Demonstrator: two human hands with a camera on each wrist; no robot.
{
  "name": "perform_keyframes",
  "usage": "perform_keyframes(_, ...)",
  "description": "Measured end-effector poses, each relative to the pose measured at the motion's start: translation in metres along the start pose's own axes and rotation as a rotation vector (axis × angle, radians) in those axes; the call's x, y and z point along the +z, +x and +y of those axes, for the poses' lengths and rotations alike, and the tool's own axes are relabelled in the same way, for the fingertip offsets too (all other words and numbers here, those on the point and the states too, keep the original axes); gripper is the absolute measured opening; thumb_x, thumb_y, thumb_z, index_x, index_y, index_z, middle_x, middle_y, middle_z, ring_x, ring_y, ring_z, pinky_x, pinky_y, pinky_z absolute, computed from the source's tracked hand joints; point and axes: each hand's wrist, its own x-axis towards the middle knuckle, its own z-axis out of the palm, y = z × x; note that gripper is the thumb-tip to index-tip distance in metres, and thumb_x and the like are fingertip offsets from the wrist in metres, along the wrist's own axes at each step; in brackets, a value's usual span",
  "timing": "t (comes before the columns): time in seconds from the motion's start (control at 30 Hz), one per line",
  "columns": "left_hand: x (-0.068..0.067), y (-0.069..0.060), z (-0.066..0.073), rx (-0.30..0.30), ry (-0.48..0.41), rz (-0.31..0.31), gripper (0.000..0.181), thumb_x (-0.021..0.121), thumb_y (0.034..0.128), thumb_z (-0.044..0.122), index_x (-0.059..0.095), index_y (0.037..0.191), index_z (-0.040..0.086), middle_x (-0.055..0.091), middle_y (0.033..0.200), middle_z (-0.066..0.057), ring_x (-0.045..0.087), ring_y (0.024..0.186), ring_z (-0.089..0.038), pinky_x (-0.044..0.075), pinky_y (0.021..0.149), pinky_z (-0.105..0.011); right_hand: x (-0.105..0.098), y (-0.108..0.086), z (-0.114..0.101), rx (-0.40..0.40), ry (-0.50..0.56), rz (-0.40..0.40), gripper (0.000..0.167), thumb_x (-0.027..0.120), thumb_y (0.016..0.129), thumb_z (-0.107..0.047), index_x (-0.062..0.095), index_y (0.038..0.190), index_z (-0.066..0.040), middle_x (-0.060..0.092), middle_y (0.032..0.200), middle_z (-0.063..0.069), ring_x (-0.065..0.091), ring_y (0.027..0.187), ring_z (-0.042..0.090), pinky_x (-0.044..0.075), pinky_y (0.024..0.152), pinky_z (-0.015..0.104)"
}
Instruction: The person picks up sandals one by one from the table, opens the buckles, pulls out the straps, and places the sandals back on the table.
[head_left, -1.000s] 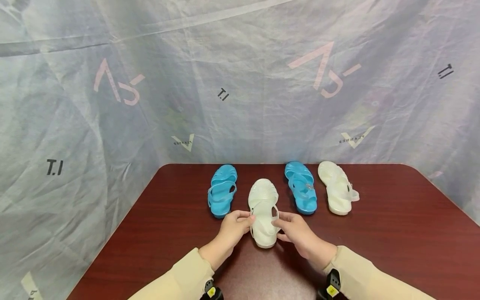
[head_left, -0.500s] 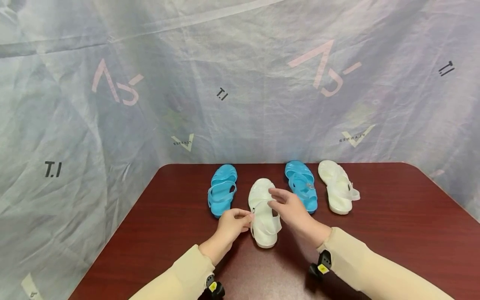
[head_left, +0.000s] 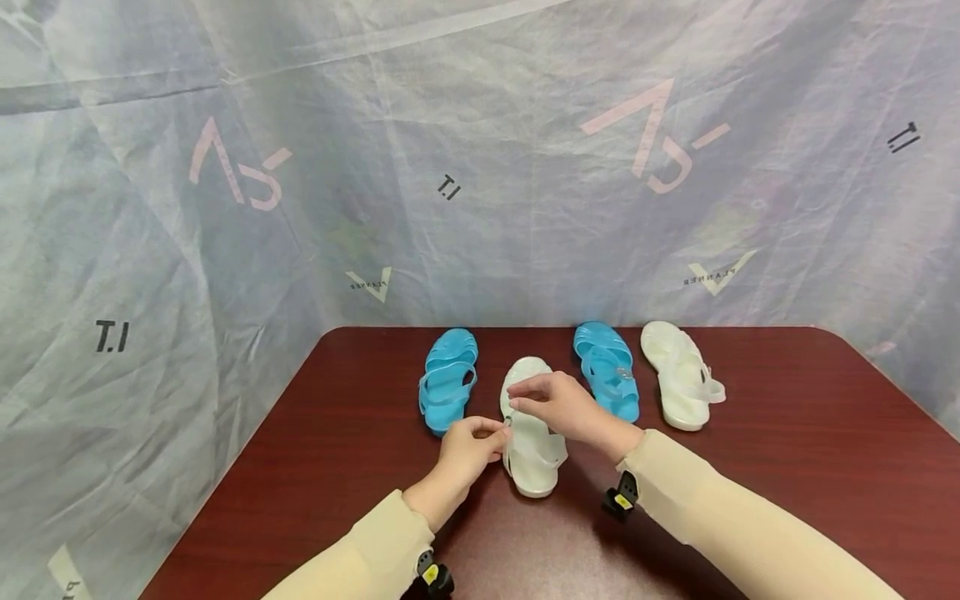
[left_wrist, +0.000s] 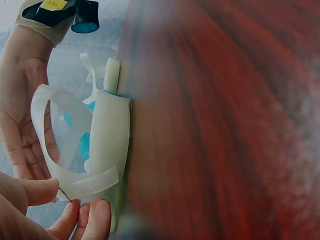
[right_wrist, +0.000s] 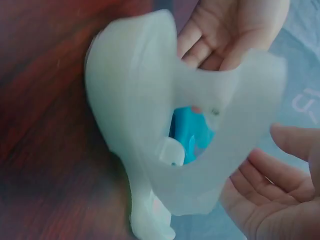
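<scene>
A white jelly sandal (head_left: 534, 477) lies sole down near the middle of the table, toe pointing away. At its left side, my left hand (head_left: 467, 450) pinches the strap's buckle edge between thumb and fingertips; a thin metal buckle piece (left_wrist: 65, 195) shows there in the left wrist view. Above the sandal's middle hovers my right hand (head_left: 564, 405), fingers loosely extended and holding nothing. It hides part of the upper. The ankle strap (right_wrist: 250, 115) stands up as a loop over the heel in the right wrist view.
One blue sandal (head_left: 447, 387) lies left of the white one. Behind and to the right are another blue sandal (head_left: 606, 367) and a second white sandal (head_left: 684, 392). The dark red table (head_left: 315, 483) ends at a grey cloth backdrop (head_left: 495, 258).
My right hand has let go of the white sandal's right side, risen and moved left over its middle. The left hand has stayed at the left side.
</scene>
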Motion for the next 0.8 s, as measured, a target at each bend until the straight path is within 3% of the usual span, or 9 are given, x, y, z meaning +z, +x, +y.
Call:
perform_keyframes(0.13, -0.001, 0.000, -0.002, 0.000, 0.004, 0.005, 0.024, 0.069, 0.0902, 0.016, 0.069, 0.103, -0.004, 0.069, 0.087, -0.010, 0.064, 0.077, -0.012, 0.059, 0.074, -0.034, 0.002, 0.002, 0.003, 0.028, -0.043, -0.039, 0.028, 0.068, 0.091, -0.021, 0.072, 0.115, -0.006, 0.073, 0.108, 0.010, 0.066, 0.081, 0.014, 0.055, 0.064, 0.027)
perform_keyframes(0.33, -0.003, -0.001, -0.005, 0.001, -0.008, 0.018, 0.021, 0.068, 0.0900, 0.013, 0.070, 0.101, -0.005, 0.066, 0.080, -0.006, 0.061, 0.073, -0.010, 0.059, 0.073, -0.033, 0.011, 0.003, 0.010, 0.093, -0.005, -0.071, 0.019, 0.073, 0.087, -0.021, 0.078, 0.101, -0.008, 0.074, 0.084, 0.005, 0.066, 0.069, 0.014, 0.054, 0.062, 0.026)
perform_keyframes(0.53, -0.005, -0.002, -0.007, 0.012, -0.009, 0.021, 0.018, 0.070, 0.0876, 0.010, 0.071, 0.097, -0.005, 0.065, 0.074, -0.003, 0.061, 0.069, -0.009, 0.059, 0.071, -0.031, 0.012, 0.002, 0.017, 0.144, 0.089, -0.090, 0.018, 0.073, 0.087, -0.020, 0.078, 0.098, -0.006, 0.075, 0.083, 0.006, 0.069, 0.072, 0.015, 0.057, 0.067, 0.029)
perform_keyframes(0.8, -0.008, -0.006, -0.007, 0.004, -0.006, 0.025, 0.017, 0.072, 0.0850, 0.007, 0.071, 0.098, -0.004, 0.070, 0.082, -0.010, 0.066, 0.073, -0.013, 0.060, 0.071, -0.033, 0.013, 0.002, 0.019, 0.184, 0.151, -0.119, 0.019, 0.073, 0.088, -0.020, 0.076, 0.099, -0.005, 0.074, 0.085, 0.005, 0.063, 0.075, 0.013, 0.054, 0.068, 0.028)
